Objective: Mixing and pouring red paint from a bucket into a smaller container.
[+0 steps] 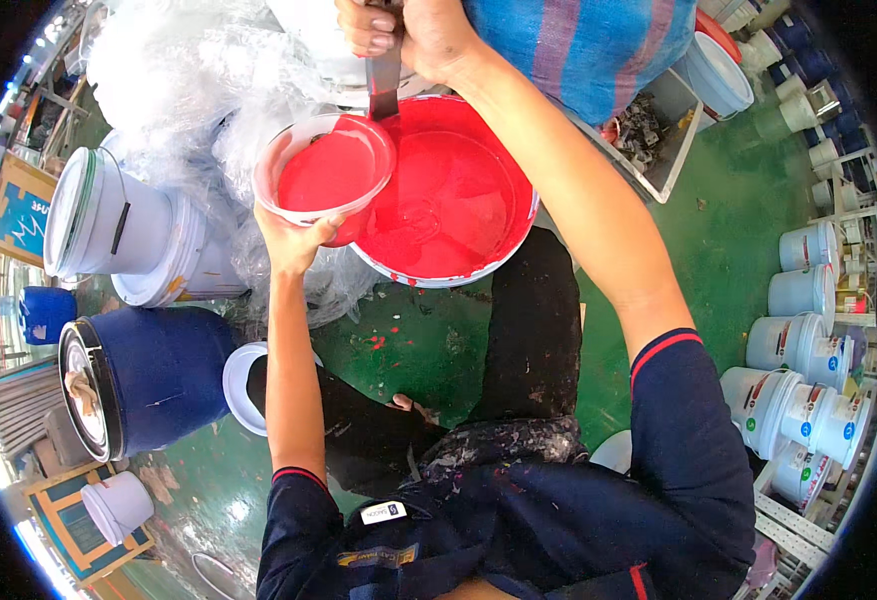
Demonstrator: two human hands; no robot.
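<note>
My left hand [296, 238] grips a clear plastic tub [264, 185] from below and in front, fingers round its side. Red paint [333, 172] fills it close to the rim. The tub is held over the left edge of a large white bucket [434, 282], which contains more of the same red paint [448, 200]. Above the far side of the bucket, my right hand [428, 38] is closed round the handle of a dark flat-bladed scraper [382, 88]. Its blade points down beside the tub; whether the tip touches the paint, I cannot tell.
Crumpled clear plastic [198, 90] lies left of the bucket. White pails [138, 220] and a blue drum [163, 370] stand nearer left. A blue striped sack [578, 45] and a grey crate [673, 165] are far right. Shelves of pails [798, 340] line the right side.
</note>
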